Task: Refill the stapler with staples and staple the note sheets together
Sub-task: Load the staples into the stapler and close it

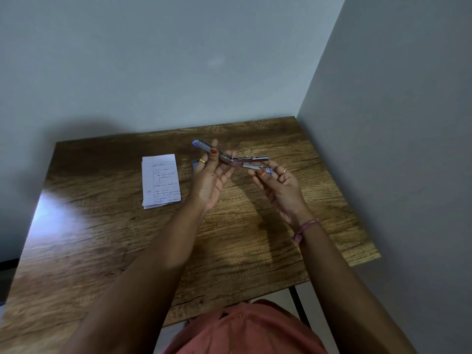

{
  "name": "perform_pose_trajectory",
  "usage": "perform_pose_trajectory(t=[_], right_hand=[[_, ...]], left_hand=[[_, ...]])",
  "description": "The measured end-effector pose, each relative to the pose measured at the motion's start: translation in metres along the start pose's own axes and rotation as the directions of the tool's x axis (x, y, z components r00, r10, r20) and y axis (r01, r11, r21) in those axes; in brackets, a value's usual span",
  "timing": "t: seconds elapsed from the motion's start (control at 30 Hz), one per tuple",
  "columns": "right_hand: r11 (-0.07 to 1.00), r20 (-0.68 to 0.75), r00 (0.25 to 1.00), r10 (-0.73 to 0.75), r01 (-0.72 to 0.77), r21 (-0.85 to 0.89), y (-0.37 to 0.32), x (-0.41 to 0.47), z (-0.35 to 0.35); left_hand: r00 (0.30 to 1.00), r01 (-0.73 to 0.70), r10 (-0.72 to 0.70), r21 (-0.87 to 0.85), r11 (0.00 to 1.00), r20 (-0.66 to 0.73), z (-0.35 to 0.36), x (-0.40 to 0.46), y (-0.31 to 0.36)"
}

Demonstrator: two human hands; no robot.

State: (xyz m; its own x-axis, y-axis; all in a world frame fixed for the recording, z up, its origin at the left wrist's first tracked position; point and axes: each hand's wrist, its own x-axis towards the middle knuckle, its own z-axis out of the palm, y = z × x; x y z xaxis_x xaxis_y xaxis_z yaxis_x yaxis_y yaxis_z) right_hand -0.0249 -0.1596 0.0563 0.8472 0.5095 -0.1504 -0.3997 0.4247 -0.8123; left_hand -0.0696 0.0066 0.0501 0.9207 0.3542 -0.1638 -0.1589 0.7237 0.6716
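The tabletop stands in a corner, with one wall behind it and another wall along its right edge. The note sheets lie flat on the tabletop, in its far left part. To the right of them, above the middle of the far half, the left hand and the right hand hold the stapler in the air. It is opened wide, one arm to the far left, the other to the right.

Wooden table; note sheets lying flat (handwritten).
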Motion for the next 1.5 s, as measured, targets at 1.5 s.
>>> perform_pose_trajectory(t=[1.5], right_hand=[[0.975,0.018,0.985,0.173,-0.174,0.135,0.017,0.022,0.024]], left_hand=[[0.915,0.395,-0.401,0.121,0.911,0.034,0.016,-0.023,-0.024]])
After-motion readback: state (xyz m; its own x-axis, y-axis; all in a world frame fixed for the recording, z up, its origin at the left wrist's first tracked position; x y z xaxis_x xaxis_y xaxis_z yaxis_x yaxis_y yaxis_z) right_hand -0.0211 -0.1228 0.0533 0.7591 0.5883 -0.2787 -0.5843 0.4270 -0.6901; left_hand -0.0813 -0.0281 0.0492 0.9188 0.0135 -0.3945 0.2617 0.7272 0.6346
